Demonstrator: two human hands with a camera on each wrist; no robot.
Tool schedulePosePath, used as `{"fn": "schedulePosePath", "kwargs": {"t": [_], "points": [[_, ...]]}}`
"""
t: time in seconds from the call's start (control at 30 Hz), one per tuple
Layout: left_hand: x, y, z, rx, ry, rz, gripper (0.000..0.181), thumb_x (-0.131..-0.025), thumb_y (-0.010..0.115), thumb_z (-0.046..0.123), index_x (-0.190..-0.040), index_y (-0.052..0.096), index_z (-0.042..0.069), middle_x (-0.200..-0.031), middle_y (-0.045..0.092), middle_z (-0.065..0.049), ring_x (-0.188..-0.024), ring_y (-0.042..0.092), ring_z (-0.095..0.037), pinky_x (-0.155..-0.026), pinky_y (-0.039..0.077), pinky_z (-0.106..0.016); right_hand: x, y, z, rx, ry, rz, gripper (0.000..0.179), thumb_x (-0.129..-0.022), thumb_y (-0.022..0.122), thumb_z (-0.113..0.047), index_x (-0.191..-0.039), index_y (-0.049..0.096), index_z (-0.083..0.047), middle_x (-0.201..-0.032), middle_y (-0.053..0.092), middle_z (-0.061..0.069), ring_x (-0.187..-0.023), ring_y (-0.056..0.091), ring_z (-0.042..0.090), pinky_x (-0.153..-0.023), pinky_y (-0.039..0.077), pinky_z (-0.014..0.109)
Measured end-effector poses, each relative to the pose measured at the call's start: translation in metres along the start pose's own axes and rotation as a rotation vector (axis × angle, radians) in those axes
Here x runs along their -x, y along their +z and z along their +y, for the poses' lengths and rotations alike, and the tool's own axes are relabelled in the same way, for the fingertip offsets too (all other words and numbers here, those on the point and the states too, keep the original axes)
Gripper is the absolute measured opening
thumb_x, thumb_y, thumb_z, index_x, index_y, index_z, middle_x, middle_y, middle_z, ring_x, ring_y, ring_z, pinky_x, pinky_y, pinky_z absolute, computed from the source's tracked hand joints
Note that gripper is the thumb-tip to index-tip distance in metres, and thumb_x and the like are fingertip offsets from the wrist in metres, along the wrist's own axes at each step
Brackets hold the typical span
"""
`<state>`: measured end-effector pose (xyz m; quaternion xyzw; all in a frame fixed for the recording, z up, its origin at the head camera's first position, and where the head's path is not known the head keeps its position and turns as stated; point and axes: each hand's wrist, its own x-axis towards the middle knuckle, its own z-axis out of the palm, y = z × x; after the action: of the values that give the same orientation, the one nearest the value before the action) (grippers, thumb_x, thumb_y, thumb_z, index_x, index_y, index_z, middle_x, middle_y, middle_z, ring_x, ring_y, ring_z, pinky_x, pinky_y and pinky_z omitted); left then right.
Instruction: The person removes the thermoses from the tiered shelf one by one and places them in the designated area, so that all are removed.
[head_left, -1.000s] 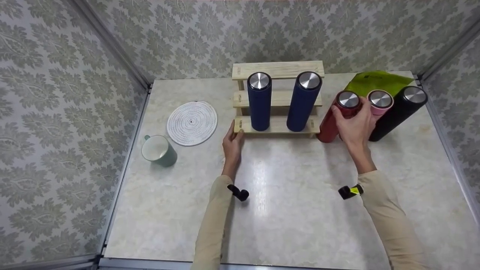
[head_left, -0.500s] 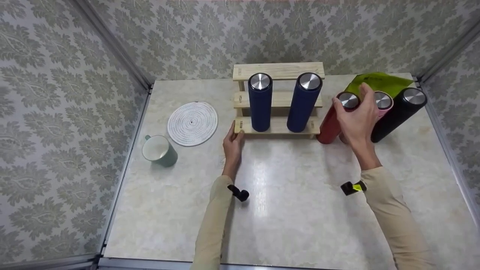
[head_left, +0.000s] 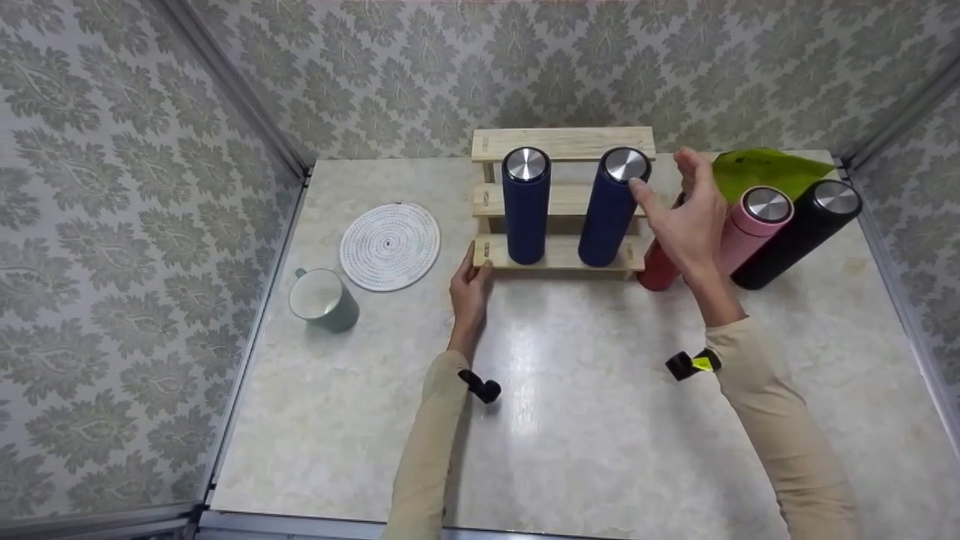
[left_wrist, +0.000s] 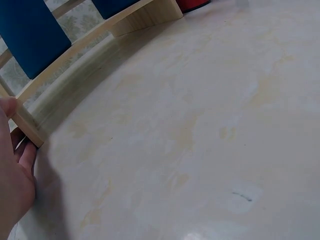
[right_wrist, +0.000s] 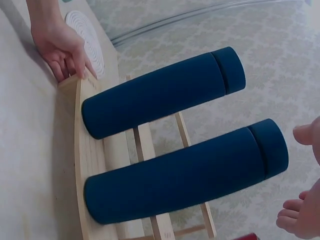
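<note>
A stepped wooden rack (head_left: 562, 142) stands at the back of the table. Two dark blue thermos flasks, the left one (head_left: 526, 217) and the right one (head_left: 604, 225), are upright on its lowest step. My left hand (head_left: 469, 296) grips the left end of that step, thumb on top and fingers at the end, as the right wrist view also shows. Beside the right blue flask's cap is my right hand (head_left: 691, 229), fingers spread; the right wrist view shows a gap between them. Behind this hand a red thermos flask (head_left: 658, 271) is mostly hidden.
Right of the red flask stand a pink thermos flask (head_left: 752, 229) and a black one (head_left: 796, 234). A green bag (head_left: 772, 171) lies behind them. On the left are a round white woven mat (head_left: 390, 246) and a pale green mug (head_left: 334, 306).
My right hand has let go of the red flask, risen, and moved left to the right blue flask's top. My left hand stays on the rack.
</note>
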<state>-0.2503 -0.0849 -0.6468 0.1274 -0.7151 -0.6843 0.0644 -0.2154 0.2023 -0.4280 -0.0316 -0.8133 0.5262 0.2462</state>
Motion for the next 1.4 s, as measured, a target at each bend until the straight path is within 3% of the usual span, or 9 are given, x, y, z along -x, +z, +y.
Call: {"fn": "schedulePosePath", "kwargs": {"t": [0.2, 0.37, 0.77, 1.0, 1.4], "points": [[0.000, 0.000, 0.000, 0.005, 0.004, -0.011, 0.057, -0.100, 0.064, 0.027, -0.154, 0.046, 0.020, -0.159, 0.045, -0.003, -0.147, 0.042, -0.020, -0.121, 0.036, -0.032, -0.003, 0.016, -0.002, -0.045, 0.050, -0.117, 0.084, -0.083, 0.084, -0.031, -0.148, 0.042, 0.001, -0.148, 0.052, 0.018, -0.141, 0.048, 0.027, -0.121, 0.038, 0.033], [-0.001, 0.001, 0.000, 0.009, -0.008, -0.019, 0.058, -0.101, 0.063, 0.026, -0.155, 0.044, 0.018, -0.160, 0.043, -0.003, -0.148, 0.040, -0.019, -0.121, 0.036, -0.032, -0.003, 0.027, 0.001, -0.080, 0.046, -0.146, 0.085, -0.082, 0.085, -0.028, -0.149, 0.041, 0.000, -0.146, 0.053, 0.017, -0.138, 0.052, 0.027, -0.120, 0.039, 0.034], [0.000, 0.001, 0.000, 0.027, 0.001, -0.017, 0.057, -0.100, 0.064, 0.026, -0.154, 0.045, 0.018, -0.158, 0.046, -0.002, -0.146, 0.044, -0.019, -0.120, 0.038, -0.032, -0.002, 0.038, 0.007, -0.078, 0.030, -0.086, 0.076, -0.082, 0.084, -0.022, -0.146, 0.047, -0.003, -0.140, 0.059, 0.015, -0.124, 0.059, 0.028, -0.105, 0.050, 0.044], [-0.001, 0.001, -0.002, 0.023, -0.018, -0.021, 0.057, -0.101, 0.063, 0.028, -0.154, 0.045, 0.022, -0.159, 0.044, -0.001, -0.146, 0.044, -0.018, -0.120, 0.038, -0.032, 0.001, 0.034, 0.009, -0.074, 0.033, -0.082, 0.073, -0.081, 0.086, -0.022, -0.142, 0.051, -0.005, -0.137, 0.061, 0.012, -0.120, 0.060, 0.023, -0.103, 0.051, 0.042], [0.000, 0.001, 0.000, 0.037, 0.020, -0.008, 0.056, -0.100, 0.063, 0.022, -0.153, 0.046, 0.016, -0.158, 0.046, -0.004, -0.146, 0.044, -0.021, -0.121, 0.036, -0.031, 0.013, 0.024, 0.006, -0.060, -0.012, -0.014, 0.071, -0.081, 0.086, -0.014, -0.142, 0.052, -0.003, -0.133, 0.064, 0.013, -0.119, 0.063, 0.021, -0.098, 0.056, 0.038]]}}
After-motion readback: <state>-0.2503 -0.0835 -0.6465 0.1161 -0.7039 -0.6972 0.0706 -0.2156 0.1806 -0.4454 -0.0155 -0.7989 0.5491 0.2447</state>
